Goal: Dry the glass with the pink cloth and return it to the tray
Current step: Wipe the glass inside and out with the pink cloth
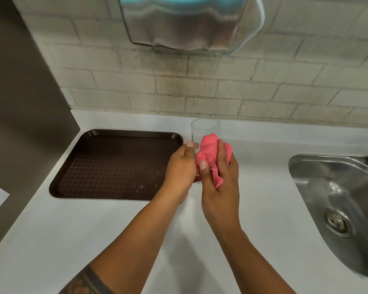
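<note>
A clear drinking glass (pixel 204 129) is held upright above the white counter, just right of the brown tray (pixel 98 187). My left hand (pixel 180 166) grips its lower part from the left side. My right hand (pixel 219 177) presses the pink cloth (pixel 209 154) against the glass's near side, thumb and fingers wrapped over the fabric. The glass's lower half is hidden behind the cloth and both hands. The tray holds only a few crumbs.
A steel sink (pixel 336 200) with a drain is set into the counter at the right. A metal wall-mounted unit (pixel 185 22) hangs on the tiled wall above. A dark panel (pixel 23 102) borders the counter at the left.
</note>
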### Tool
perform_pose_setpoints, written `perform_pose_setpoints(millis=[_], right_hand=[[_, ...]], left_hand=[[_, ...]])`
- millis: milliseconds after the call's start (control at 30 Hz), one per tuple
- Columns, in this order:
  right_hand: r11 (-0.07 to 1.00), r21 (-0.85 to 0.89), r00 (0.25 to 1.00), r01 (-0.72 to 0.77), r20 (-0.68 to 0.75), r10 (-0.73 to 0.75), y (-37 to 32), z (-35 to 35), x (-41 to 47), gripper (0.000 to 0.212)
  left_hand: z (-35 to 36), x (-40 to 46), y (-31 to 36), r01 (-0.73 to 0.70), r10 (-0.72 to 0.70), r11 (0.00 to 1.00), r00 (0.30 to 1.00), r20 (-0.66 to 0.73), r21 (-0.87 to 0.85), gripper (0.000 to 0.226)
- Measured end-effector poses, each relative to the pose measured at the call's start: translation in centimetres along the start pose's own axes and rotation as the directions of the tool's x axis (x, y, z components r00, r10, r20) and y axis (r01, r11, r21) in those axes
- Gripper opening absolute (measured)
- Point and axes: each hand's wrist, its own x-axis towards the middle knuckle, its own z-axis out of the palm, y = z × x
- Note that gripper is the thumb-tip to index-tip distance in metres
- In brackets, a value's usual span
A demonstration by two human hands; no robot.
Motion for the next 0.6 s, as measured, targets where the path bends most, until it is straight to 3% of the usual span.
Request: perform_pose_setpoints(millis=[133, 367, 600], right_hand=[[0.999, -0.039, 1.0, 0.028, 0.009, -0.027, 0.6, 0.3, -0.3, 0.061], [0.962, -0.207, 0.982, 0.181, 0.091, -0.165, 0.7, 0.3, -1.8, 0.064], [0.892, -0.362, 0.962, 0.272, 0.11, -0.249, -2.4, 0.7, 1.4, 0.065]], left_hand=[[0.7, -0.1, 0.4, 0.083, -0.081, 0.996, 0.995, 0.064, -0.04, 0.046], [0.5, -0.5, 0.6, 0.158, -0.131, 0.946, 0.985, 0.11, -0.284, 0.055], [-0.5, -0.8, 1.2, 0.108, -0.042, 0.918, 0.983, 0.178, -0.381, 0.071]])
